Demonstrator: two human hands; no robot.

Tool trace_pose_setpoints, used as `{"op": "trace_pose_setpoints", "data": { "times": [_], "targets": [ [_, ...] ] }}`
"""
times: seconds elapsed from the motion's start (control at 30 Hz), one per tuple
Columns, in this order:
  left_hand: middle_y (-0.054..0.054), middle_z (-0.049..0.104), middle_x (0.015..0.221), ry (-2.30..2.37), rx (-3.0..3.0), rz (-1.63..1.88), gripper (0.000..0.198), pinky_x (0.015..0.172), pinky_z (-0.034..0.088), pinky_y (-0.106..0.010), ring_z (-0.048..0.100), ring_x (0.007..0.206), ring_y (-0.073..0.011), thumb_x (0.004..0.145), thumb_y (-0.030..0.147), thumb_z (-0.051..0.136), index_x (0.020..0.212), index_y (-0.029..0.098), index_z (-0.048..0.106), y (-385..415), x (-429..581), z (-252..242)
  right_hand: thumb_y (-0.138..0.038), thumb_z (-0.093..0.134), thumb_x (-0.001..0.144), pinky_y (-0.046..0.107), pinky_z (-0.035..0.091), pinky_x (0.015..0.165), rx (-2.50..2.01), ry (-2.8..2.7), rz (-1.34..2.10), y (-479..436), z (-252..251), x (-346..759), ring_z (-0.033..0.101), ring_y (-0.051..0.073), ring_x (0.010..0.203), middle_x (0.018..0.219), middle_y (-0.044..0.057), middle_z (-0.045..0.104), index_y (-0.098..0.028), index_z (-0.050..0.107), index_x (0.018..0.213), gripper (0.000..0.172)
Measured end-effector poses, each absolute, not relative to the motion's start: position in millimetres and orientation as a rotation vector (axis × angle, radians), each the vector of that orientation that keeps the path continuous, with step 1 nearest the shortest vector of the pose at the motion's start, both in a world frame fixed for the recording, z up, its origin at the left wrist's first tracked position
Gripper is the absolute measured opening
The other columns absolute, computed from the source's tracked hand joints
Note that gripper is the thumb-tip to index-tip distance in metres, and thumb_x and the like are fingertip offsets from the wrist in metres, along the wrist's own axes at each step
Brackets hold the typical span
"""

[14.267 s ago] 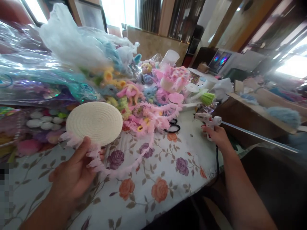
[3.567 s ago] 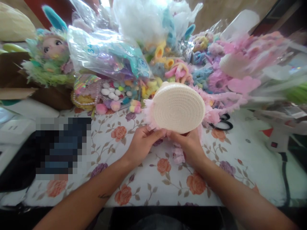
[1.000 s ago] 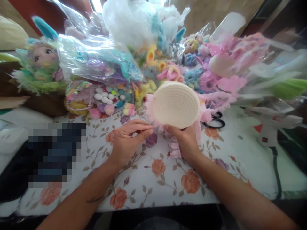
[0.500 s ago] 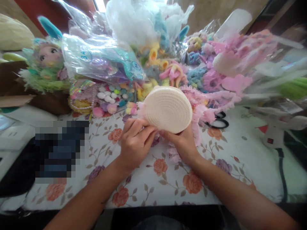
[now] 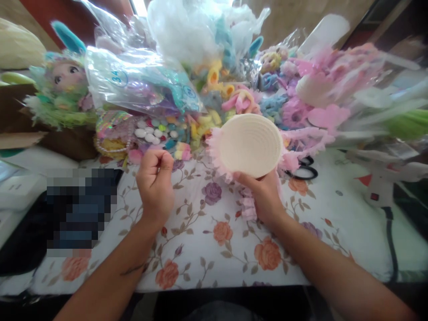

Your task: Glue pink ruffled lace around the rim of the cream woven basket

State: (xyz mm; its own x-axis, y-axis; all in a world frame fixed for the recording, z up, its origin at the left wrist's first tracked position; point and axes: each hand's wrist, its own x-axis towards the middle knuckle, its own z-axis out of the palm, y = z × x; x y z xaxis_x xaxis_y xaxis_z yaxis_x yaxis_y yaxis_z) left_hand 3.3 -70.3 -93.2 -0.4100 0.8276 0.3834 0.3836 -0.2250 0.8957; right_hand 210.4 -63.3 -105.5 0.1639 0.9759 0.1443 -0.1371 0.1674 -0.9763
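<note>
A cream coiled-rope basket [image 5: 249,145], shallow and oval in view, is held up above the tablecloth by my right hand [image 5: 264,196], thumb over its near rim. Pink ruffled lace trim [image 5: 219,154] runs along the basket's left edge, and more of it hangs down past my right hand. Apart from the basket, to its left, my left hand [image 5: 155,183] is closed, with the thumb pressed against the curled fingers. Whatever may be between those fingers is hidden.
Scissors [image 5: 306,171] lie right of the basket. A glue gun [image 5: 379,183] with a dark cord stands at far right. Beads [image 5: 152,133], plush pieces and a plastic bag [image 5: 133,82] pile up behind. A doll [image 5: 65,89] sits at back left by a brown box [image 5: 43,138].
My left hand has left the basket's near edge and moved left, closed. The basket has shifted right and tilted, showing the ruffled trim on its left side.
</note>
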Motion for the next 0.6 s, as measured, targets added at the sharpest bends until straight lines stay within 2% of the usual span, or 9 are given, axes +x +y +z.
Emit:
{"op": "trace_pose_setpoints", "data": {
  "times": [0.13,0.23,0.33,0.43,0.6],
  "targets": [
    [0.003,0.041,0.064,1.626,1.356,1.641,0.027,0.052,0.034,-0.028,0.033,0.052,-0.0115,0.091,0.027,0.056,0.065,0.022,0.050,-71,9,-92,-0.021,0.079,0.062,0.049,0.049,0.101,-1.061,-0.974,1.086,-60,-99,212,0.059,0.031,0.121,0.138,0.012,0.059,-0.028,0.041,0.142,0.089],
    [0.002,0.053,0.063,1.621,1.382,1.542,0.025,0.059,0.043,-0.026,0.047,0.058,-0.0120,0.087,0.026,0.061,0.063,0.022,0.060,-71,14,-87,-0.021,0.079,0.061,0.051,0.048,0.101,-1.063,-0.930,1.101,-60,-95,212,0.062,0.031,0.116,0.135,0.011,0.062,-0.028,0.043,0.142,0.089],
    [0.000,0.069,0.071,1.568,1.309,1.500,0.010,0.068,0.051,-0.027,0.061,0.071,-0.0155,0.079,0.025,0.071,0.070,0.023,0.074,-71,16,-84,-0.022,0.080,0.060,0.052,0.048,0.101,-1.079,-0.923,1.094,-60,-95,213,0.064,0.031,0.111,0.129,0.011,0.065,-0.027,0.045,0.141,0.088],
    [0.000,0.073,0.072,1.483,1.184,1.509,0.002,0.068,0.053,-0.028,0.063,0.072,-0.0161,0.071,0.022,0.077,0.071,0.024,0.078,-69,16,-85,-0.027,0.079,0.063,0.055,0.051,0.097,-1.115,-0.967,1.088,-60,-96,214,0.064,0.033,0.110,0.124,0.011,0.068,-0.027,0.044,0.142,0.087],
    [0.000,0.074,0.071,1.371,0.993,1.527,0.008,0.069,0.053,-0.026,0.063,0.069,-0.0131,0.064,0.021,0.084,0.069,0.024,0.079,-67,16,-90,-0.032,0.077,0.067,0.057,0.053,0.093,-1.145,-1.040,1.070,-62,-99,216,0.064,0.034,0.109,0.118,0.009,0.070,-0.029,0.040,0.144,0.085]
  ]
}}
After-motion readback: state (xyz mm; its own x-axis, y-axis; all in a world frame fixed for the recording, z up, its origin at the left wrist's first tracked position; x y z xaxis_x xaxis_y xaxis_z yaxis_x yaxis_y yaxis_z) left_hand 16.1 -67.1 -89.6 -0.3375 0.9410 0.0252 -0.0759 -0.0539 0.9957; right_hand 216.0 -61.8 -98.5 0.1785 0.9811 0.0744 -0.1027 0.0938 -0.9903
